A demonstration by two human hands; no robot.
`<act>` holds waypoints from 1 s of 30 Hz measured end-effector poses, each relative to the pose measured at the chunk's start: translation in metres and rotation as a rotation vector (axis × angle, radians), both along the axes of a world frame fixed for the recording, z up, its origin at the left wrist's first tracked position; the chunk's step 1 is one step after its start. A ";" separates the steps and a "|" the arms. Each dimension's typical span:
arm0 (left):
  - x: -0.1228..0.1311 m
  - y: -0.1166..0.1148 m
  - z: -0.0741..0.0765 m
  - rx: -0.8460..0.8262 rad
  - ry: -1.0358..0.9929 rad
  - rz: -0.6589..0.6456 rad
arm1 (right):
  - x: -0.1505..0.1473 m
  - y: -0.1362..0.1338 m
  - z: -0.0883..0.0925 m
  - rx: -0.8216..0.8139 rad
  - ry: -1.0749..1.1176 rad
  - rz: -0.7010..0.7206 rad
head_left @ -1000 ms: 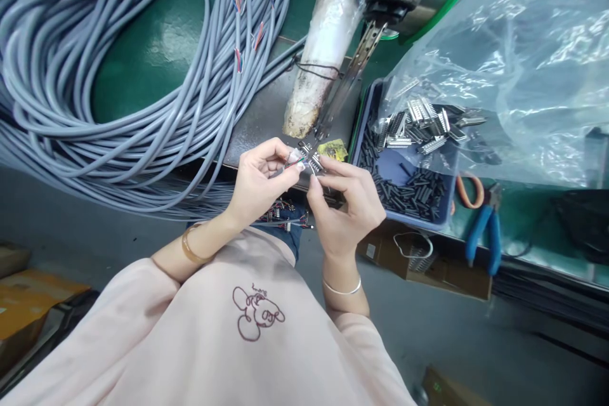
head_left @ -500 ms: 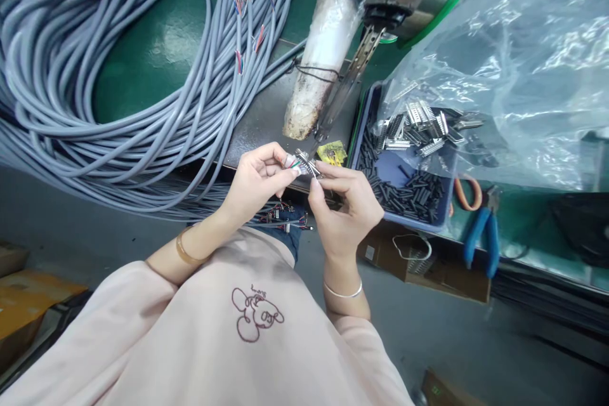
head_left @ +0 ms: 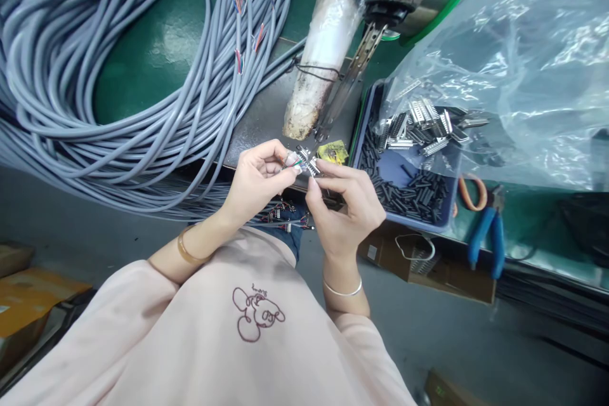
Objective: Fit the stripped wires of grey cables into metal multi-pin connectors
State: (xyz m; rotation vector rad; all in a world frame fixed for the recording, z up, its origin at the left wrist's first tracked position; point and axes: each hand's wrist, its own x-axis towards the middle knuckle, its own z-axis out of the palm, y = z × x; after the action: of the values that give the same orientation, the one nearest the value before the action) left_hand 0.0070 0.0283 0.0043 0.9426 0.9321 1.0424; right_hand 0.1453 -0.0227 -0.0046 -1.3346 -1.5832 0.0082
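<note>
My left hand (head_left: 261,172) pinches the stripped end of a cable, where thin coloured wires (head_left: 297,163) show at the fingertips. My right hand (head_left: 346,203) is closed on a small metal multi-pin connector (head_left: 312,166), held between thumb and fingers. The wires and the connector meet right under the tip of a soldering iron (head_left: 349,85) clamped above. Fingers hide part of the joint. Just behind the right fingertips lies a crumpled yellow piece (head_left: 333,152).
Grey cables (head_left: 157,117) lie coiled over the left of the bench. A blue bin (head_left: 445,219) on the right holds black tubes and connectors, partly under a clear plastic bag (head_left: 533,76). Blue-handled pliers (head_left: 485,235) lie by its right side. A white wrapped tube (head_left: 311,70) hangs beside the iron.
The connector in my right fingers has turned slightly, and its row of pins shows more clearly. My left hand stays almost in place. The view has shifted a little.
</note>
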 end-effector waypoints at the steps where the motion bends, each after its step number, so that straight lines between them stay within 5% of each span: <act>1: 0.000 0.000 -0.001 -0.007 0.007 -0.006 | 0.000 -0.001 0.000 -0.003 0.002 0.006; 30: 0.005 -0.003 0.003 0.092 0.062 0.070 | -0.001 0.004 -0.002 0.050 -0.054 -0.007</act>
State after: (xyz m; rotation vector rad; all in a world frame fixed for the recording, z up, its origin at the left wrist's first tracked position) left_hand 0.0121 0.0251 0.0076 1.0295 0.9808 1.1288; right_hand 0.1444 -0.0190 -0.0066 -1.3108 -1.6139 -0.0719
